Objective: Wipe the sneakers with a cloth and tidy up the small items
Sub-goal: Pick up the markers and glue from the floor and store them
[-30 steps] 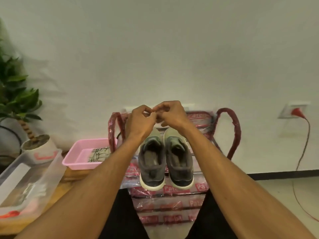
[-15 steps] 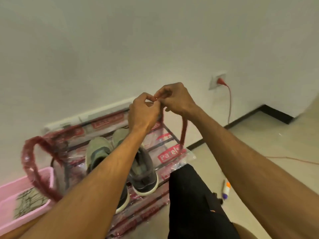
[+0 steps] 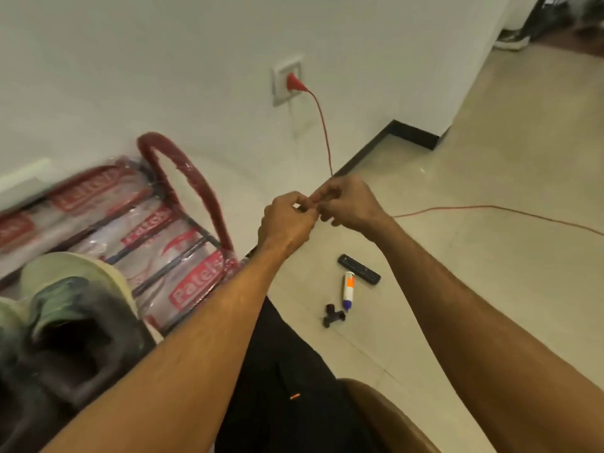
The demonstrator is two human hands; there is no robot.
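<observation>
— What changed?
— The view has swung right: the sneakers (image 3: 81, 322) now sit low left on the rack (image 3: 183, 256).
— Hands?
— Left hand (image 3: 287, 220) and right hand (image 3: 349, 204), fingers curled, tips touching; whether they hold anything, I can't tell. Beyond, the marker (image 3: 348, 291) and the remote (image 3: 359, 269) lie on the floor (image 3: 457, 289).

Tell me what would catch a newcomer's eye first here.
The left hand and right hand meet fingertip to fingertip at the centre; whether they pinch anything I cannot tell. Behind them a red cord runs from a wall socket across the floor. Below lie a black remote, a white tube and a black T-shaped piece; sneakers sit lower left.
</observation>
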